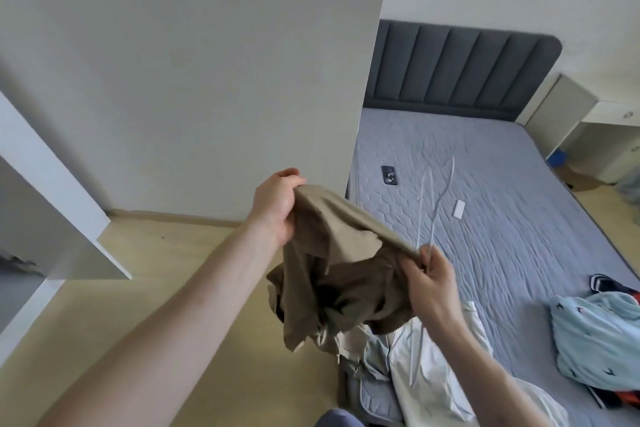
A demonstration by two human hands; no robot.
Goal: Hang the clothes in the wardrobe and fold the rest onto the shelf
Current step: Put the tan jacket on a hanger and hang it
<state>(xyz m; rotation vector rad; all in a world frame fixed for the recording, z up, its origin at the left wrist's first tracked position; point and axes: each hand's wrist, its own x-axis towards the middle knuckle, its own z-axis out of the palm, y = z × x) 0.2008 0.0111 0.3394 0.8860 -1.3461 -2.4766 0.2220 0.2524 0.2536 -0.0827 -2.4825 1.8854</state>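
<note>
— Bed [519, 218] first: where does everything sit around it?
— Wardrobe panel [207, 80] stands beside its head end. Blue garment [595, 340] lies on its near right part, white garment [433, 374] on its near corner.
— And the tan garment [332, 274]?
— Held up off the bed's near corner. Left hand [277, 204] grips one edge, fingers curled; right hand [429, 281] pinches the other, along with a white hanger [434, 204].
— Smaller things?
— Phone [389, 175] and white tag [459, 209] on the mattress.

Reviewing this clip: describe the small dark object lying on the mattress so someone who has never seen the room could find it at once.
Start at the bed's grey padded headboard and come down onto the bare quilted mattress. Near its left edge lies a phone, flat and alone. It is the only black item there; the thin hangers and small tag nearby are white.
</note>
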